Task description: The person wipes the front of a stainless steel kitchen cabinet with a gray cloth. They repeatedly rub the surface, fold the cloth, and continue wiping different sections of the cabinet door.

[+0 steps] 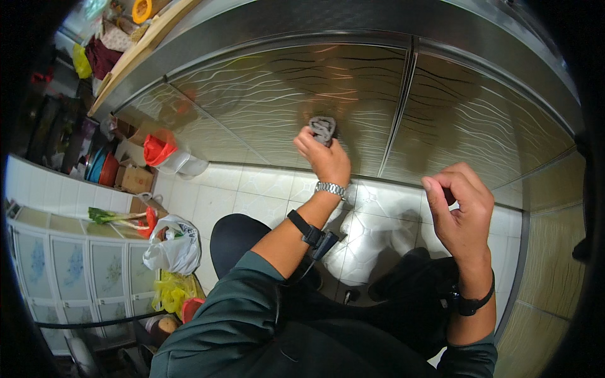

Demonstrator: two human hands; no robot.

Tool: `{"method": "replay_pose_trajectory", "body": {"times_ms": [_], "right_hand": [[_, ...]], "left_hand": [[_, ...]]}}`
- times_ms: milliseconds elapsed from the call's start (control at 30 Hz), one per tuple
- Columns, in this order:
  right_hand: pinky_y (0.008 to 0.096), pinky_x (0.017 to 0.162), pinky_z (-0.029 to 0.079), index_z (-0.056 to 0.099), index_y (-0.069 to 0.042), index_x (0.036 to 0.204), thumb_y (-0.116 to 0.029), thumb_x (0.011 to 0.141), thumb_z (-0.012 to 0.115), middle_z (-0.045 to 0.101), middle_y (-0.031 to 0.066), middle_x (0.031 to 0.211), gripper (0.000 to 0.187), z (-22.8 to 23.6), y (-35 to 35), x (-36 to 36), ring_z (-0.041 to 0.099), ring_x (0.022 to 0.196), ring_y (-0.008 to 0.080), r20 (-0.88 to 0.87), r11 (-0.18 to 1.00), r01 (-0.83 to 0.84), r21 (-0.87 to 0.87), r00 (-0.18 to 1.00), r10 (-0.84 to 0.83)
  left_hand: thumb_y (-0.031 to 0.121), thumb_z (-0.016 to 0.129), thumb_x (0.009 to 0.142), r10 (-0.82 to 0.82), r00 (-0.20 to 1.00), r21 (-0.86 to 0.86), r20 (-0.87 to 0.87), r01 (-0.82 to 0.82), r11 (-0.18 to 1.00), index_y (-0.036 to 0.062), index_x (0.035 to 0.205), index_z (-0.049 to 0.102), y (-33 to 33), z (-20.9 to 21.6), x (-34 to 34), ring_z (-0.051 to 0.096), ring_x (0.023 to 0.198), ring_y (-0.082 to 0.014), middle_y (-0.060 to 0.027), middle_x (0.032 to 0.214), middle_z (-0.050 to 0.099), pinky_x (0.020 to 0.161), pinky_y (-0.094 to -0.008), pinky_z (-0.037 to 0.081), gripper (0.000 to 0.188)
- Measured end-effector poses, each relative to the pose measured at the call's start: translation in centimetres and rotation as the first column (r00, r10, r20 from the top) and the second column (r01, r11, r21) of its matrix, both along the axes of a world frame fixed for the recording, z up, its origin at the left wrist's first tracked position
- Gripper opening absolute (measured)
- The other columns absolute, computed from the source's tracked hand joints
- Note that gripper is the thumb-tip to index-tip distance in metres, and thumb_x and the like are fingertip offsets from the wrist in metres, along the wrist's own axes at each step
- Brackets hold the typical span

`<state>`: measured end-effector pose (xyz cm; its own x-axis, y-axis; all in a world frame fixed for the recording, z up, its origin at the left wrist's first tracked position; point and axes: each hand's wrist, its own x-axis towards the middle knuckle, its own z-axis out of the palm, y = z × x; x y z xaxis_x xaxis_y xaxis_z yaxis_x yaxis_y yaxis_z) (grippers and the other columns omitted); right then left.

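My left hand (328,162) grips a folded grey cloth (322,128), its layers showing at the end. The cloth is up against, or just in front of, a shiny gold-brown cabinet door (271,101) with a wavy line pattern; whether it touches cannot be told. To the right, my right hand (463,208) is raised in front of the lower cabinet edge. Its fingers curl into a loose fist, with nothing visible in them.
White floor tiles (265,188) run below the cabinet. On the left stand a bin with a red bag (161,150), cardboard boxes (137,179), a white plastic bag (173,246), a yellow bag (173,291) and spring onions (113,216). A steel counter edge (302,28) runs above.
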<state>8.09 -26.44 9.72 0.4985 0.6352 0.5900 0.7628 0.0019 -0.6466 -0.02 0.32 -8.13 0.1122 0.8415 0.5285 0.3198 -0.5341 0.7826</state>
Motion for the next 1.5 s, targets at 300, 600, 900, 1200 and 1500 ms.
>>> {"method": "replay_pose_trajectory", "body": {"times_ms": [300, 600, 900, 1200, 1500], "right_hand": [[0.0324, 0.062, 0.053, 0.08, 0.002, 0.096, -0.002, 0.102, 0.09, 0.073, 0.0104, 0.088, 0.012, -0.3, -0.7, 0.6, 0.066, 0.068, 0.0195, 0.009, 0.999, 0.047, -0.02, 0.999, -0.046], [0.0327, 0.06, 0.051, 0.08, 0.002, 0.095, -0.002, 0.102, 0.09, 0.072, 0.0108, 0.087, 0.013, -0.3, 1.1, 0.2, 0.065, 0.066, 0.0197, 0.064, 0.999, 0.029, -0.02, 0.998, -0.027], [0.0335, 0.059, 0.05, 0.079, 0.0, 0.093, -0.004, 0.101, 0.091, 0.071, 0.0097, 0.085, 0.015, -0.3, 4.0, -1.8, 0.065, 0.065, 0.0204, 0.125, 0.999, 0.015, -0.047, 0.992, -0.009], [0.0362, 0.059, 0.051, 0.079, -0.004, 0.09, -0.008, 0.099, 0.092, 0.071, 0.0094, 0.084, 0.017, -1.0, 7.4, -2.8, 0.066, 0.064, 0.0228, 0.175, 0.995, -0.023, -0.1, 0.984, 0.041], [0.0387, 0.06, 0.051, 0.078, -0.006, 0.088, -0.008, 0.098, 0.093, 0.07, 0.0091, 0.084, 0.017, -1.5, 7.5, -3.1, 0.067, 0.067, 0.0266, 0.232, 0.984, -0.047, -0.171, 0.969, 0.086]], "left_hand": [[-0.007, 0.073, 0.094, -0.142, 0.989, -0.103, 0.049, 0.146, 0.984, -0.0039, 0.141, 0.049, -6.1, -1.0, 4.1, 0.05, 0.138, -0.0494, -0.0281, 0.139, 0.05, 0.124, -0.0565, 0.039, 0.053], [-0.01, 0.069, 0.095, -0.413, 0.904, -0.071, 0.112, 0.422, 0.904, -0.0005, 0.137, 0.06, -9.3, 0.0, 4.2, 0.062, 0.125, -0.0487, -0.0252, 0.132, 0.056, 0.112, -0.0529, 0.053, 0.044], [-0.015, 0.06, 0.09, -0.211, 0.975, -0.091, 0.074, 0.217, 0.972, 0.0031, 0.136, 0.067, -1.5, -0.1, -2.4, 0.064, 0.126, -0.0502, -0.0247, 0.135, 0.06, 0.111, -0.0556, 0.055, 0.05], [-0.01, 0.064, 0.097, 0.23, 0.928, -0.297, 0.294, -0.14, 0.944, -0.0062, 0.149, 0.057, 13.9, -2.5, -9.8, 0.067, 0.137, -0.0475, -0.0281, 0.143, 0.064, 0.123, -0.053, 0.051, 0.052], [0.0, 0.075, 0.101, 0.433, 0.883, -0.262, 0.184, -0.38, 0.887, 0.0021, 0.143, 0.073, 23.4, -2.6, -17.4, 0.074, 0.125, -0.0484, -0.0255, 0.141, 0.072, 0.112, -0.0537, 0.059, 0.042]]}}
